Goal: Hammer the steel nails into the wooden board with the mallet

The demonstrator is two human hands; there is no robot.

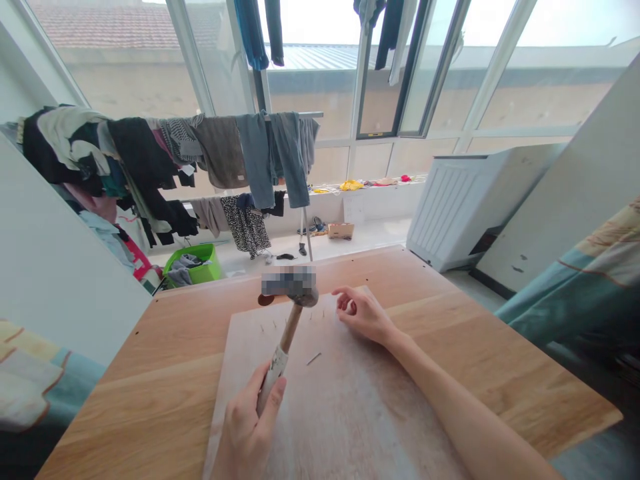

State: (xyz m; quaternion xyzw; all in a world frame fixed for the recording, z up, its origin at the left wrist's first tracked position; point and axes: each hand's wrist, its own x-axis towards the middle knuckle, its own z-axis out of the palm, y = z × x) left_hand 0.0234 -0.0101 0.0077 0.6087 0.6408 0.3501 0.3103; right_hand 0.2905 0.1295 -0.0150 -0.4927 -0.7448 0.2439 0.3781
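Wooden-handled hammer with dark metal head [289, 331] was held tilted above the far part of the board, head away from the person, head area blurred. Light-brown wooden table [165, 373] filled the lower frame. Pale rectangular wooden board [345, 413] lay flat on it, centred. Right hand [363, 313] rested on the board's far edge, just right of the hammer head, fingers curled inward; couldn't tell if it pinched anything. Left hand [250, 427] was clamped around the lower end of the handle, thumb along the shaft. Small brown disc [265, 300] sat just left of the head. Thin loose nail [314, 359] lay flat on the board, right of the handle.
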